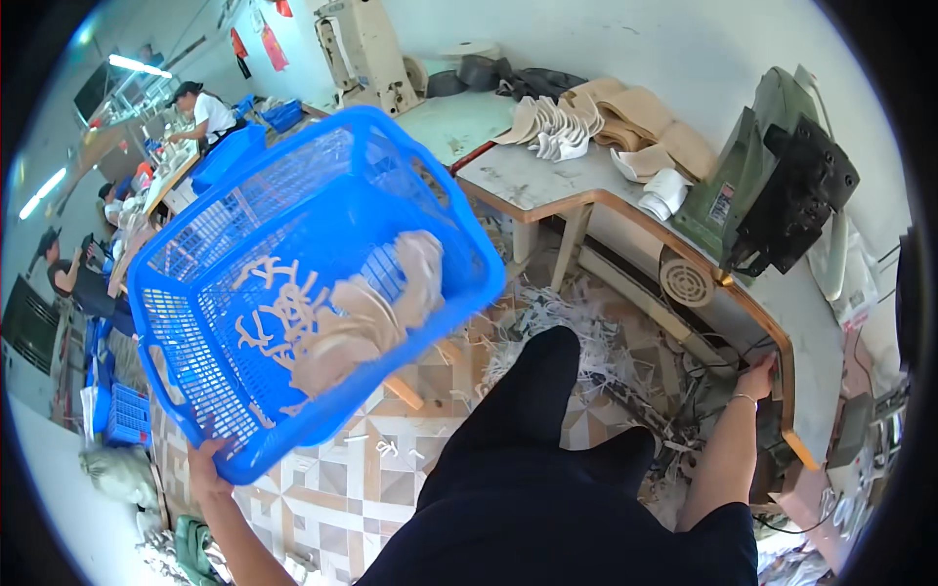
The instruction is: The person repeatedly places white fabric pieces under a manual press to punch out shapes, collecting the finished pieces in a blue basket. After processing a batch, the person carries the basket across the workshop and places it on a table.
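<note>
My left hand (207, 467) is closed on the near left corner of a large blue plastic basket (469, 234). The basket hangs tilted above the floor. Inside it lie stacked beige curved pieces (337, 352) and a tangle of thin pale strips (283, 313). Over on the right, my right hand (754, 379) reaches to the underside of the worktable's (498, 176) wooden edge. Its fingers are partly hidden there, and I cannot see anything held in it.
A green and black machine (782, 186) stands on the table at right. White curved pieces (557, 127) and beige stacks (625, 107) lie behind. A sewing machine (366, 59) stands farther back. White scraps (586, 337) litter the tiled floor (322, 498). People (207, 115) work at the far left.
</note>
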`<state>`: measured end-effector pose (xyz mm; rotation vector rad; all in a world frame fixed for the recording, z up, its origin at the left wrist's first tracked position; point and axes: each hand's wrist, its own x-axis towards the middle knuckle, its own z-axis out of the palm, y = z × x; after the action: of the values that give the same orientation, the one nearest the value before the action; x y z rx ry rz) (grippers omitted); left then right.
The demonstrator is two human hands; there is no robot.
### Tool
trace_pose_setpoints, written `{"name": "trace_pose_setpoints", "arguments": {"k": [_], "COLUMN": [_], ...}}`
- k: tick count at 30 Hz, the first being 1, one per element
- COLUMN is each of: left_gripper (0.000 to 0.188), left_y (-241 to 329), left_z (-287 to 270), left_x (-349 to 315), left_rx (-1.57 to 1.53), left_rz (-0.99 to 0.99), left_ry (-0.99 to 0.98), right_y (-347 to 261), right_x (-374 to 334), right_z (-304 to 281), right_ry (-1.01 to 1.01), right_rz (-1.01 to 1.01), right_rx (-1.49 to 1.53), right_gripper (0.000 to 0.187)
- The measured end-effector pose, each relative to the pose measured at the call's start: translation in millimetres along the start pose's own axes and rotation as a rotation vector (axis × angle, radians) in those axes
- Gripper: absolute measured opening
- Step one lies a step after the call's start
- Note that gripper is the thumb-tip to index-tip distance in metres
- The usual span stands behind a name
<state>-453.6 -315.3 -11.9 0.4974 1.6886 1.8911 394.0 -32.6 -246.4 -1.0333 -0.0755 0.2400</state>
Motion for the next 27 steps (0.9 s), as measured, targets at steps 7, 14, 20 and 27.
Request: {"name": "trace_pose_setpoints", "arguments": {"k": [7,14,20,27], "left_gripper": [0.062,0.052,0.047,0.075], "left_y": [-113,-156,-18,133], "left_z": [-52,-6,250,427], "left_x": [119,137,3,-131], "left_rx": [-0.09,0.234,0.24,-0.554], "left_rz": [-0.213,-0.225,0.615,0.991], "left_ry": [0.064,0.287,-0.09,-1.344], "right_y": [-7,3,-13,2], "right_x": [-10,-4,-19,-45], "right_z": [-6,-9,-60,-168], "right_ry": [-0.034,0.0,-0.243,-0.322], "right_rz": [0.058,0.091,0.333,0.694], "right_rx": [0.028,-0.048,-0.119,-0.424], "right_gripper": [0.04,0.044,0.025,0.015]}}
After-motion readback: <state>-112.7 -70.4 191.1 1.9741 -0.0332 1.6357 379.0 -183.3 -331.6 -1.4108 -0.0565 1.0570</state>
